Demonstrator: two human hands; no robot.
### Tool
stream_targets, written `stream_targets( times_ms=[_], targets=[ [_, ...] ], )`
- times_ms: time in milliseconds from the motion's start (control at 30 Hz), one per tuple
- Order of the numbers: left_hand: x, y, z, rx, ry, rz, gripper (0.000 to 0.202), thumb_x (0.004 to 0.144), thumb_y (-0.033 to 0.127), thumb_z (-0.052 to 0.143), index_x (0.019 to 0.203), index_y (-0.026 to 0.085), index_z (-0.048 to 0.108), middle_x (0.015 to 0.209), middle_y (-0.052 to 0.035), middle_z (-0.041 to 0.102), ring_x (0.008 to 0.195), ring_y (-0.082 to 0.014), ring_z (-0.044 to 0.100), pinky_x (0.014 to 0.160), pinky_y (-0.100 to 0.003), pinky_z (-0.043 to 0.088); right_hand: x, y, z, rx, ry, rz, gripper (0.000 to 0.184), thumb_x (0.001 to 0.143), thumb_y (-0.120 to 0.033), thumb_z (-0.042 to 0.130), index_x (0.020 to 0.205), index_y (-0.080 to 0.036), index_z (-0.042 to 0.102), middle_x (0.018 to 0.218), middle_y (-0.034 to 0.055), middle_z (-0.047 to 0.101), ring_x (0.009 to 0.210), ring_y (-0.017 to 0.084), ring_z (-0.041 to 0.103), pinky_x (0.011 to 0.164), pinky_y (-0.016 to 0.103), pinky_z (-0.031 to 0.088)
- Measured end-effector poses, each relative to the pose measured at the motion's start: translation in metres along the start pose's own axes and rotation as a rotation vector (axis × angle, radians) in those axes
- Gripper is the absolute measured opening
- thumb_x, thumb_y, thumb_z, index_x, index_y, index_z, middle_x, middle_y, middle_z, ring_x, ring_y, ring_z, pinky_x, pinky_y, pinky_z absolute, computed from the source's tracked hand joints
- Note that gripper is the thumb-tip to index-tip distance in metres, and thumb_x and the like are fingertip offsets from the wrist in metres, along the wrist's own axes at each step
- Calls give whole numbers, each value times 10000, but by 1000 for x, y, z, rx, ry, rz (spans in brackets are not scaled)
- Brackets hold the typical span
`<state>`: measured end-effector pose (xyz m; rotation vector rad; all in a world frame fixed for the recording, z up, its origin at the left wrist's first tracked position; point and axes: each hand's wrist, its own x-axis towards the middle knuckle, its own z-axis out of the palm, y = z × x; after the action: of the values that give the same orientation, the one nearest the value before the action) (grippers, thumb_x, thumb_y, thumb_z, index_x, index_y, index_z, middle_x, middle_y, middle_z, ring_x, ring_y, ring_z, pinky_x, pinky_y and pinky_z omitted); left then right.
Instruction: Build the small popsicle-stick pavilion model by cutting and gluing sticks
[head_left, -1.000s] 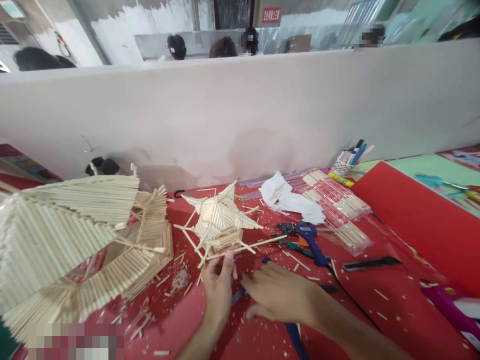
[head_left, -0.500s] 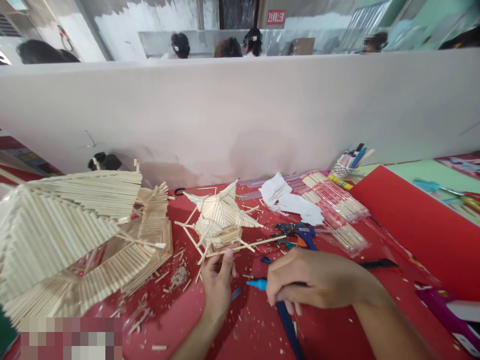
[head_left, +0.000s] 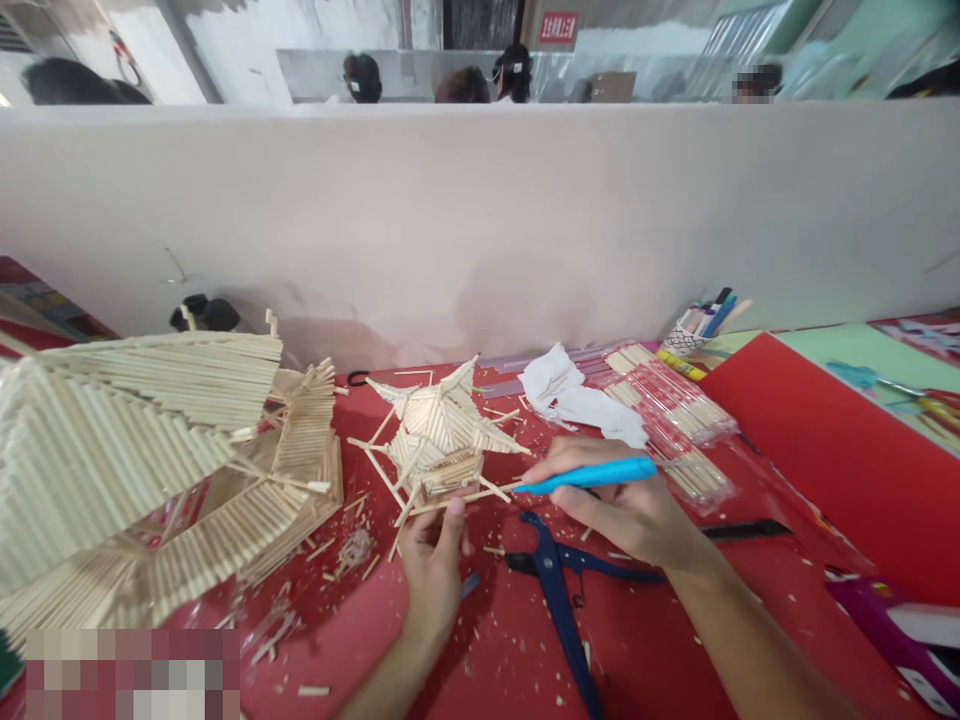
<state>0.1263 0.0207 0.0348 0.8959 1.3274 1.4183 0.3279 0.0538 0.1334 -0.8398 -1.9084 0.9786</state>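
Pinches the lower edge of the small stick model (head_left: 439, 440) between thumb and fingers of the left hand (head_left: 431, 560), mid-way across the red table (head_left: 487, 660) and just right of the big stick roof (head_left: 150, 470). Grips a blue pen-like tool (head_left: 592, 474) in the closed right hand (head_left: 630, 510), tip at, perhaps touching, a stick jutting from the model's right side. Below that hand, blue-handled cutters (head_left: 559, 590); beyond it, white tissue (head_left: 577, 400) and bagged sticks (head_left: 675, 415).
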Motion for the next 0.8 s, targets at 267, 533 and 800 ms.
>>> stream_targets(
  times_ms=[267, 533, 800],
  targets=[
    [0, 7, 0, 57, 5, 5, 537, 773, 650, 699, 839, 122, 764, 485, 41, 465, 449, -108, 409, 475, -238, 358, 3, -2, 17, -254, 3, 78, 153, 972, -312, 582, 1006, -213, 693, 910, 27, 725, 832, 156, 666, 785, 289, 523],
    [-3, 6, 1, 61, 13, 11, 543, 771, 660, 689, 593, 149, 649, 456, 26, 463, 435, -100, 397, 461, -236, 341, 4, -3, 22, -380, -55, 6, 171, 992, -297, 539, 1000, -200, 680, 952, 49, 724, 885, 168, 669, 823, 297, 521],
    [-2, 6, 1, 32, 10, 28, 514, 771, 636, 703, 667, 133, 690, 469, 28, 469, 440, -97, 396, 454, -227, 329, 4, -3, 23, -387, -68, -9, 149, 992, -262, 533, 976, -197, 666, 925, 39, 707, 864, 157, 663, 820, 287, 514]
  ],
)
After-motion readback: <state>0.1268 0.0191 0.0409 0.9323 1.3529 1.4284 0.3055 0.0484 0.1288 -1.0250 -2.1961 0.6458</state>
